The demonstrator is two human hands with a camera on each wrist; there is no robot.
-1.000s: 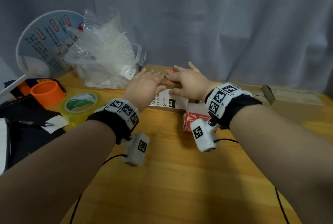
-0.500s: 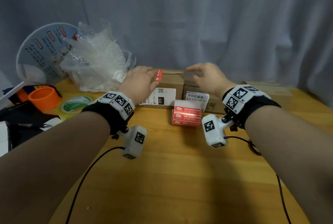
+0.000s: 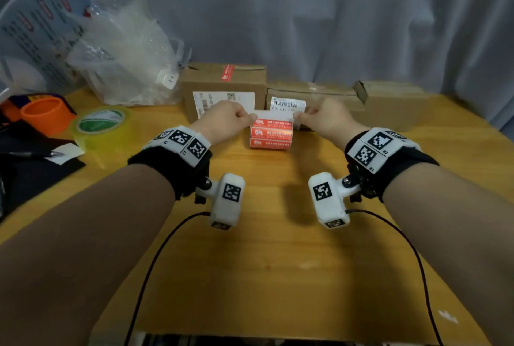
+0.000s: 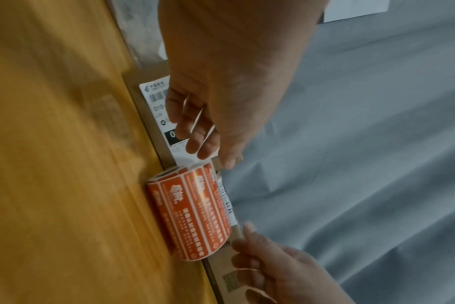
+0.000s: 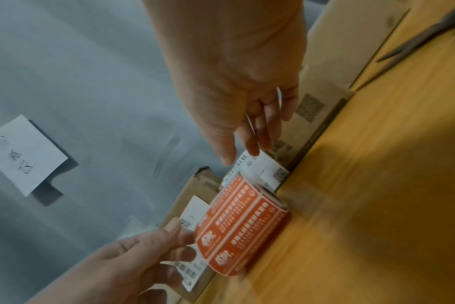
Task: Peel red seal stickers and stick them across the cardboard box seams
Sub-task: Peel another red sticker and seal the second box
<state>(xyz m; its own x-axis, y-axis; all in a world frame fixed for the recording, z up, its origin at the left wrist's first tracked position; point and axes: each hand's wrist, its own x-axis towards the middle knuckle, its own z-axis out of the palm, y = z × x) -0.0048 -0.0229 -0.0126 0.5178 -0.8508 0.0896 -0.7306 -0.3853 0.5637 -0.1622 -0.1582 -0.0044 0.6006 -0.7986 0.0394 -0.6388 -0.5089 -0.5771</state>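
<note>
Loose white strip of the red-label roll (image 3: pixel 271 134) is pinched at both ends by left hand (image 3: pixel 222 121) and right hand (image 3: pixel 326 120); box label (image 3: pixel 288 104) reads "010".

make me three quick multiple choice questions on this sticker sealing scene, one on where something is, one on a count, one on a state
1. Where is the sticker roll?
A. on the table in front of the boxes
B. on top of a box
C. inside the plastic bag

2. How many cardboard boxes already show a red seal sticker on top?
A. none
B. one
C. three

3. What are the two hands doing?
A. lying flat on the table
B. pinching the roll's loose white end at its two corners
C. lifting a box

Answers: 1 A, the roll rests on the wood by the boxes. 2 B, only the left box carries one. 3 B, left hand and right hand each pinch a corner.
</note>
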